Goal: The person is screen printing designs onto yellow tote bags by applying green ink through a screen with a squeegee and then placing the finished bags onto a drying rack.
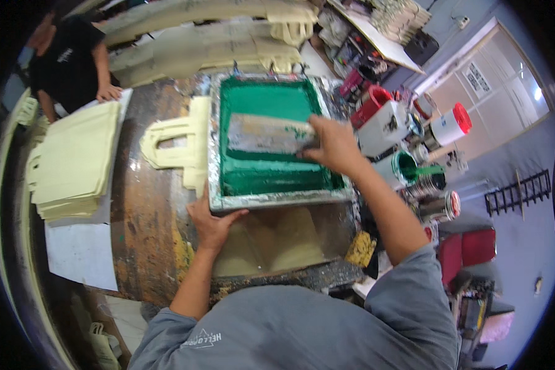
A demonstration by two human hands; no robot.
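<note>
Stained table point(139, 216), squeegee point(260, 134) apart from near frame edge point(283, 201)

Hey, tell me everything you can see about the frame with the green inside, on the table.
The frame is rectangular, its pale, metal-looking sides smeared and worn. Its inside is green, with darker, wet-looking ink along the edges. It sits at the table; whether fully flat, I can't tell. A pale bag sticks out from under its left side. The left hand touches the near left corner; the right hand holds a wide scraper inside it.
</note>
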